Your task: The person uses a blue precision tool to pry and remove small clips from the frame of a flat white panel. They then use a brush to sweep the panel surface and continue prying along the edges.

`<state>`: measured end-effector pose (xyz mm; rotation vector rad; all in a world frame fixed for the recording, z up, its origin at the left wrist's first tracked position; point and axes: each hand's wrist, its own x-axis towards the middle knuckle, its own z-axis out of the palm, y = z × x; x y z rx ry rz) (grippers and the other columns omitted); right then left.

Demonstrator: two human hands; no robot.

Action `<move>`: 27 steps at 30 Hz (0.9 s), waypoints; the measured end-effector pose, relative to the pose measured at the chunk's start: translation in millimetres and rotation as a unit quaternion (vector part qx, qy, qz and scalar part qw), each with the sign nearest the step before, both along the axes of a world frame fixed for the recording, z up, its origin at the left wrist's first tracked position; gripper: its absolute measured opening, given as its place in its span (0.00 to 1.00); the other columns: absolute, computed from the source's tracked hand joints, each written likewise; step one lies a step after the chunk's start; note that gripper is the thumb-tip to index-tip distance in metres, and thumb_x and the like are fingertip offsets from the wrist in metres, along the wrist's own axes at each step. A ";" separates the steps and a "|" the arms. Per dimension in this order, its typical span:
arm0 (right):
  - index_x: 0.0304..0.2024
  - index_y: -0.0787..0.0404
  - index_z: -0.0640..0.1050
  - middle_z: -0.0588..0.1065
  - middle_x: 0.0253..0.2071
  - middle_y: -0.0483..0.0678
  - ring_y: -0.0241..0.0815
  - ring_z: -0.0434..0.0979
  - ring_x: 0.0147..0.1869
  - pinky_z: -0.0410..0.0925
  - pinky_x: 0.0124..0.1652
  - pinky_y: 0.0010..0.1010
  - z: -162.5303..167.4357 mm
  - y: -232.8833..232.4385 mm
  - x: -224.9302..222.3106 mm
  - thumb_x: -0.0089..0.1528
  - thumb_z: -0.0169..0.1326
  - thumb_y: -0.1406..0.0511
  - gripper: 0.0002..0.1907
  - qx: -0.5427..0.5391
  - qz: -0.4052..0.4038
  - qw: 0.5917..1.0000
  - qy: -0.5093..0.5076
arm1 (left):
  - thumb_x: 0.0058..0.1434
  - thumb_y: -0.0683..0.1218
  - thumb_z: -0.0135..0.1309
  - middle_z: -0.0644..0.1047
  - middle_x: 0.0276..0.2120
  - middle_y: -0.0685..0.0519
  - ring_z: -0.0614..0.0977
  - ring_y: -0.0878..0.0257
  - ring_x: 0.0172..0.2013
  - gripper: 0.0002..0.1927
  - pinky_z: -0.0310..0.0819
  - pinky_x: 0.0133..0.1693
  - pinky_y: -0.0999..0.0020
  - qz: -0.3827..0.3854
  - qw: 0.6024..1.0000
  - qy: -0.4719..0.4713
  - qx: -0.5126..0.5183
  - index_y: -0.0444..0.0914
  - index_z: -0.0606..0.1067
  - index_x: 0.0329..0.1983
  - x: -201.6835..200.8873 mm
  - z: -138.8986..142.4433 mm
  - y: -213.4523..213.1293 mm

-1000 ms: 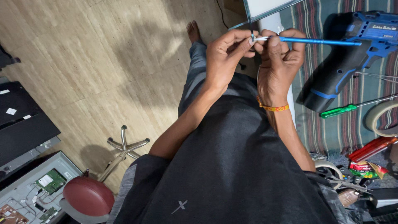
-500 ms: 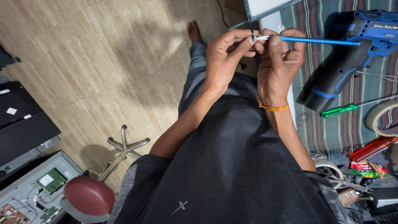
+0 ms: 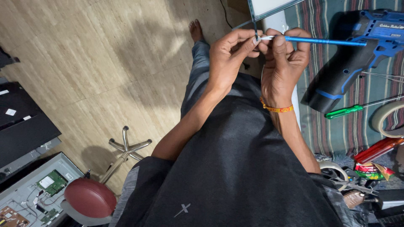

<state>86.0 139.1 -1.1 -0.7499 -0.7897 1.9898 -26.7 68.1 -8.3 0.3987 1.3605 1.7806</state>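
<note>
Both hands meet above the person's lap, just off the near edge of the striped cloth (image 3: 336, 130): the right hand (image 3: 283, 63) is closed around the near end of a thin blue rod (image 3: 324, 41), and the left hand (image 3: 229, 56) has its fingers (image 3: 248, 42) pinched together on the small white tip (image 3: 266, 38) at that end. The rod runs out over the cloth toward a blue and black power drill (image 3: 357, 54). A green-handled screwdriver (image 3: 343, 112) lies nearer, beside a roll of tape (image 3: 385, 117).

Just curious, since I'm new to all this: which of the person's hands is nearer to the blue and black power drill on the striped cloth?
The right hand. It sits just beside the drill, holding a thin blue rod that runs toward it. The left hand is farther off, beyond the right.
</note>
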 end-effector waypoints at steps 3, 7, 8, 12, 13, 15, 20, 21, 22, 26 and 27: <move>0.55 0.62 0.68 0.80 0.49 0.58 0.43 0.84 0.49 0.79 0.50 0.30 0.1 0.4 -0.2 0.74 0.58 0.70 0.12 -0.001 0.001 1.000 0.000 | 0.71 0.39 0.58 0.83 0.47 0.48 0.85 0.65 0.44 0.08 0.86 0.45 0.70 -0.005 1.000 0.002 0.003 0.31 0.79 0.52 0.1 -0.7 0.2; 0.54 0.63 0.68 0.80 0.52 0.58 0.43 0.83 0.49 0.79 0.50 0.30 -0.6 0.6 -0.9 0.73 0.58 0.70 0.12 -0.003 -0.002 1.000 -0.001 | 0.71 0.38 0.58 0.83 0.47 0.49 0.85 0.65 0.44 0.08 0.86 0.44 0.69 0.002 1.000 -0.004 0.010 0.31 0.79 0.51 -0.1 -1.8 0.4; 0.54 0.63 0.68 0.80 0.51 0.58 0.43 0.83 0.49 0.79 0.50 0.30 -0.8 0.5 -0.8 0.73 0.58 0.70 0.12 -0.003 -0.002 1.000 -0.002 | 0.70 0.38 0.58 0.83 0.48 0.49 0.85 0.65 0.44 0.08 0.86 0.44 0.69 0.002 1.000 -0.005 0.011 0.31 0.79 0.51 -0.3 -2.0 0.2; 0.55 0.62 0.68 0.80 0.51 0.58 0.43 0.83 0.49 0.79 0.50 0.30 -2.0 -1.1 -0.5 0.73 0.58 0.70 0.13 -0.001 0.000 1.000 -0.002 | 0.70 0.38 0.58 0.83 0.48 0.49 0.85 0.65 0.44 0.08 0.87 0.45 0.69 -0.004 1.000 -0.004 0.014 0.31 0.79 0.51 -1.3 -3.3 -0.3; 0.55 0.62 0.68 0.80 0.52 0.57 0.43 0.83 0.49 0.79 0.50 0.29 -2.2 -1.6 -0.2 0.73 0.58 0.70 0.13 0.000 0.000 1.000 -0.002 | 0.70 0.38 0.58 0.83 0.48 0.48 0.85 0.65 0.44 0.08 0.87 0.44 0.69 -0.003 1.000 0.000 0.009 0.31 0.79 0.51 -1.3 -3.6 -0.7; 0.55 0.62 0.68 0.80 0.50 0.57 0.42 0.83 0.49 0.79 0.51 0.29 -2.5 -2.1 0.0 0.74 0.58 0.71 0.12 0.008 0.004 1.000 0.000 | 0.70 0.38 0.58 0.83 0.48 0.48 0.85 0.65 0.44 0.08 0.87 0.44 0.69 -0.002 1.000 0.009 0.000 0.31 0.79 0.51 -1.4 -4.3 -0.8; 0.55 0.62 0.67 0.80 0.50 0.58 0.43 0.83 0.49 0.78 0.50 0.29 -2.3 -1.3 -0.3 0.75 0.57 0.70 0.12 0.005 0.003 1.000 0.002 | 0.70 0.37 0.58 0.83 0.48 0.48 0.85 0.65 0.44 0.08 0.87 0.44 0.68 0.003 1.000 -0.005 0.011 0.31 0.79 0.51 -1.3 -5.6 -0.6; 0.55 0.62 0.67 0.80 0.51 0.58 0.43 0.83 0.49 0.79 0.49 0.29 -2.1 -1.3 -0.5 0.74 0.57 0.70 0.12 0.000 0.000 1.000 0.001 | 0.70 0.37 0.58 0.83 0.48 0.48 0.85 0.64 0.44 0.08 0.87 0.44 0.68 0.003 1.000 -0.005 0.010 0.31 0.79 0.51 -1.2 -5.6 -0.6; 0.55 0.62 0.67 0.80 0.52 0.58 0.43 0.84 0.49 0.79 0.49 0.29 -2.0 -1.3 -0.7 0.74 0.57 0.70 0.12 -0.004 -0.003 1.000 0.001 | 0.70 0.37 0.57 0.83 0.49 0.48 0.85 0.64 0.44 0.08 0.87 0.44 0.68 0.001 1.000 -0.008 0.013 0.31 0.79 0.51 -1.1 -5.4 -0.6; 0.55 0.62 0.67 0.80 0.51 0.58 0.43 0.84 0.49 0.79 0.50 0.30 -1.4 -1.4 -1.2 0.74 0.57 0.70 0.12 -0.006 -0.003 1.000 0.007 | 0.70 0.38 0.57 0.83 0.48 0.48 0.86 0.64 0.45 0.09 0.87 0.45 0.68 -0.006 1.000 0.001 0.010 0.31 0.79 0.51 -1.6 -3.4 -0.8; 0.55 0.62 0.67 0.80 0.50 0.58 0.43 0.84 0.49 0.79 0.50 0.30 -1.2 -1.0 -1.2 0.74 0.57 0.70 0.12 -0.004 -0.002 1.000 0.006 | 0.70 0.39 0.58 0.83 0.48 0.48 0.86 0.64 0.45 0.09 0.87 0.45 0.68 -0.007 1.000 0.010 0.005 0.32 0.79 0.51 -2.0 -2.8 -0.9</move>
